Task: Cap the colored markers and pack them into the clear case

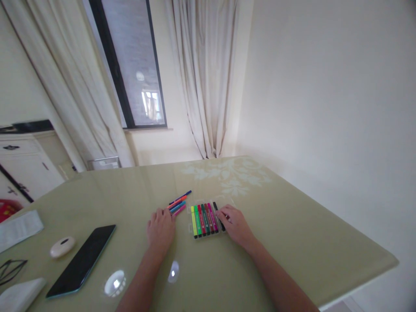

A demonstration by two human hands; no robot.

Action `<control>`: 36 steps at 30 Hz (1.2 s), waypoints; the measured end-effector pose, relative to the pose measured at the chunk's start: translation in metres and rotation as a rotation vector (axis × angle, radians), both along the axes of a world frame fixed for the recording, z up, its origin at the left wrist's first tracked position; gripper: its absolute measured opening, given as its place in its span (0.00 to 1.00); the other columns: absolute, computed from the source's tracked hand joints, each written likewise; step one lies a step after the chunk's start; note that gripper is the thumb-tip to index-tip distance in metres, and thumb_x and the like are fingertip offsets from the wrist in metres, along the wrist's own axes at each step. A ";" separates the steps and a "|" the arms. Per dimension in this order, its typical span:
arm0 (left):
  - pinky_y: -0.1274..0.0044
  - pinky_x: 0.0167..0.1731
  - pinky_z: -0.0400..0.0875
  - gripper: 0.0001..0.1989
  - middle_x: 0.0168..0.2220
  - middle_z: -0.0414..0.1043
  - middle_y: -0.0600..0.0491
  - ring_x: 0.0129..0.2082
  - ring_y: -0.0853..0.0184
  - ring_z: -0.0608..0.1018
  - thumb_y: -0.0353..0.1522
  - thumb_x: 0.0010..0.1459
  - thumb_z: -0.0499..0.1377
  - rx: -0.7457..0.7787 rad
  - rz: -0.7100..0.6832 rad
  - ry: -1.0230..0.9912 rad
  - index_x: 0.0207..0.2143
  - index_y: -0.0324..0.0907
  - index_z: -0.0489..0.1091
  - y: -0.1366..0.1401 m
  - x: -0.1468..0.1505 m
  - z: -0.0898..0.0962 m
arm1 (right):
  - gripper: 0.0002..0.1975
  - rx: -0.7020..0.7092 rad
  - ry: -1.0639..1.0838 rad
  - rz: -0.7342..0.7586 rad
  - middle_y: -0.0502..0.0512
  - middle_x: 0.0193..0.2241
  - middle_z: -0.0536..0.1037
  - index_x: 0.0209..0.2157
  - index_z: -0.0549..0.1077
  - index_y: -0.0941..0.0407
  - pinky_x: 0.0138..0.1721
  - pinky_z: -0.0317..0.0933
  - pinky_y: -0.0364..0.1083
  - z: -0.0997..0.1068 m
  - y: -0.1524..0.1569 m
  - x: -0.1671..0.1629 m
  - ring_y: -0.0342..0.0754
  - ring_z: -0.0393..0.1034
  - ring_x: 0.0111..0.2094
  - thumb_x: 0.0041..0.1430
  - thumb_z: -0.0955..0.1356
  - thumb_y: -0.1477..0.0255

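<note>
Olive-green and glossy, a tabletop (292, 242) is spread beneath both hands, with cream cloth curtains (201, 65) hung beyond them. Slim loose markers in orange, blue and pink (178, 207) are fanned just beyond the left hand (160, 229), whose curled fingers are laid at their near ends; whether any is gripped cannot be told. Between the hands, a clear plastic case (208, 236) is lined with multicoloured markers (204, 220). At its right side, a slim black marker (215, 206) is touched by the right hand's (234, 223) bent fingers, their grip partly hidden.
</note>
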State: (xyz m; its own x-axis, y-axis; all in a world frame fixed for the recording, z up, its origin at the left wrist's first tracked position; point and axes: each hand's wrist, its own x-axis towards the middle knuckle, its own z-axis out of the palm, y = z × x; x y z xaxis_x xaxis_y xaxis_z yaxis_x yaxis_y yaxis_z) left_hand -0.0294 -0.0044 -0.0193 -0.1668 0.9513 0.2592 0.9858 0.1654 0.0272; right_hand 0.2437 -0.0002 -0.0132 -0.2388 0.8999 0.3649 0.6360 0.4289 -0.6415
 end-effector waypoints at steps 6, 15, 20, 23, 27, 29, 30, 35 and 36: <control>0.67 0.43 0.71 0.15 0.43 0.75 0.43 0.44 0.55 0.77 0.35 0.72 0.46 0.147 -0.115 -0.281 0.43 0.39 0.71 -0.002 0.018 0.010 | 0.22 -0.002 0.047 0.016 0.55 0.31 0.75 0.29 0.76 0.56 0.36 0.59 0.45 0.007 -0.006 -0.006 0.48 0.69 0.33 0.73 0.61 0.60; 0.73 0.39 0.75 0.09 0.41 0.77 0.50 0.39 0.62 0.80 0.34 0.70 0.52 0.307 -0.692 -0.707 0.47 0.46 0.70 -0.036 0.079 -0.005 | 0.17 -0.231 0.525 0.244 0.51 0.28 0.75 0.34 0.78 0.56 0.33 0.60 0.44 0.018 -0.012 -0.015 0.47 0.68 0.31 0.67 0.67 0.57; 0.71 0.49 0.76 0.14 0.47 0.76 0.47 0.48 0.61 0.79 0.32 0.71 0.50 0.369 -0.780 -0.604 0.54 0.48 0.71 -0.040 0.077 -0.005 | 0.20 -0.407 0.736 0.269 0.50 0.28 0.76 0.36 0.77 0.55 0.32 0.62 0.44 0.014 -0.010 -0.019 0.46 0.68 0.29 0.62 0.70 0.51; 0.68 0.55 0.74 0.18 0.52 0.74 0.46 0.53 0.60 0.77 0.31 0.70 0.52 0.392 -0.806 -0.516 0.60 0.49 0.68 -0.040 0.079 -0.006 | 0.20 -0.459 0.870 0.223 0.52 0.31 0.78 0.37 0.78 0.54 0.32 0.62 0.43 0.010 -0.006 -0.019 0.46 0.69 0.29 0.59 0.72 0.52; 0.65 0.56 0.73 0.22 0.54 0.73 0.46 0.54 0.58 0.76 0.30 0.70 0.52 0.367 -0.820 -0.424 0.65 0.50 0.64 -0.036 0.082 -0.010 | 0.19 -0.490 0.961 0.171 0.51 0.29 0.78 0.35 0.78 0.55 0.29 0.60 0.42 0.007 -0.002 -0.016 0.44 0.68 0.27 0.56 0.73 0.52; 0.65 0.56 0.73 0.23 0.55 0.73 0.46 0.55 0.58 0.75 0.31 0.71 0.52 0.335 -0.817 -0.400 0.66 0.51 0.62 -0.034 0.083 -0.011 | 0.19 -0.491 0.977 0.149 0.49 0.27 0.76 0.34 0.77 0.55 0.28 0.59 0.42 0.007 0.000 -0.014 0.43 0.67 0.26 0.55 0.74 0.53; 0.65 0.56 0.72 0.24 0.56 0.72 0.46 0.56 0.58 0.75 0.32 0.71 0.52 0.316 -0.817 -0.389 0.67 0.50 0.60 -0.034 0.083 -0.011 | 0.18 -0.483 0.982 0.135 0.49 0.27 0.76 0.34 0.77 0.55 0.28 0.58 0.42 0.007 0.001 -0.013 0.43 0.67 0.26 0.55 0.74 0.53; 0.62 0.59 0.69 0.26 0.63 0.69 0.46 0.61 0.56 0.72 0.37 0.69 0.56 0.158 -0.838 -0.313 0.68 0.48 0.58 -0.034 0.081 -0.016 | 0.21 -0.407 0.991 -0.004 0.53 0.30 0.79 0.38 0.78 0.56 0.26 0.58 0.42 0.007 0.007 -0.002 0.44 0.67 0.26 0.56 0.72 0.51; 0.61 0.59 0.68 0.25 0.62 0.69 0.47 0.60 0.56 0.72 0.37 0.69 0.56 0.134 -0.838 -0.299 0.66 0.48 0.61 -0.035 0.081 -0.016 | 0.22 -0.390 0.988 -0.045 0.53 0.29 0.78 0.39 0.78 0.56 0.26 0.57 0.42 0.007 0.008 0.001 0.44 0.66 0.25 0.56 0.72 0.50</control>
